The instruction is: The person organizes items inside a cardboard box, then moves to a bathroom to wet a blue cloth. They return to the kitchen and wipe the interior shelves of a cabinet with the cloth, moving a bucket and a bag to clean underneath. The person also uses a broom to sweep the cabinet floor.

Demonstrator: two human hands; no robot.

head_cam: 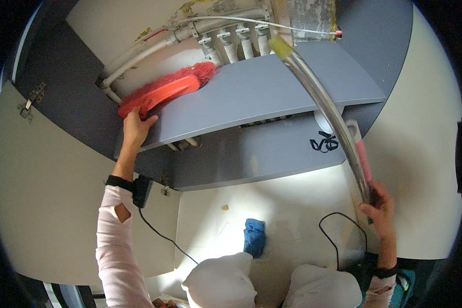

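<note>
My left hand (pixel 136 125) grips the end of a red plastic brush (pixel 173 88) with red bristles, which lies along the back left of a grey cabinet shelf (pixel 246 96). On the right, my right hand (pixel 381 208) holds the lower end of a long shiny metal tube (pixel 331 106). Its yellowish tip (pixel 281 47) is raised over the rear of the shelf. Beside the tube, a pink and whitish length (pixel 362 154) runs down to the same hand; whether it is held too, I cannot tell.
Valves with white pipes (pixel 231 46) stand behind the shelf, under a thin white hose (pixel 231 18). A black strap (pixel 324 142) lies on the lower grey board (pixel 231 161). A blue cloth (pixel 255 238) is on the pale floor. Open cabinet doors (pixel 42 184) flank both sides; black cables hang near both wrists.
</note>
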